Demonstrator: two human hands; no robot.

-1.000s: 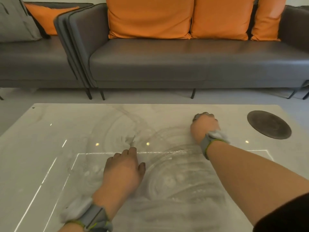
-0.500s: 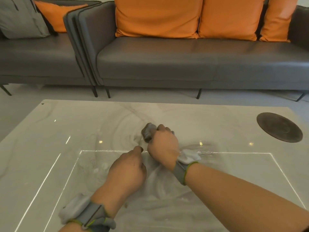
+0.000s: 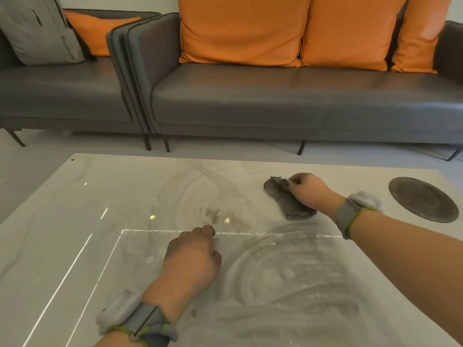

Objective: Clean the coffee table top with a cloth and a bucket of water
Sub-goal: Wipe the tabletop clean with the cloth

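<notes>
Presently, mid-clean at a living-room table.
Left hand (image 3: 191,259): lower centre of frame, fingers loosely curled, fingertips resting on the coffee table (image 3: 62,246), holding nothing.
Near surface: swirled wet streaks and suds across the lower middle and lower right, apparently already wiped.
Right hand (image 3: 309,190): right of centre, fingers curled round the bunched grey cloth (image 3: 288,200), pressing it flat on the tabletop.
Dark round disc (image 3: 423,199): set in the top at far right, apart from the cloth.
Bucket: nowhere in view.
Progress: roughly midway by the look of it; central band wet, left side and far edge still dry-looking, no rinse or final pass evident.
Background: grey sofa (image 3: 275,101) with orange cushions (image 3: 240,28) across the top of frame, beyond the table's far edge.
</notes>
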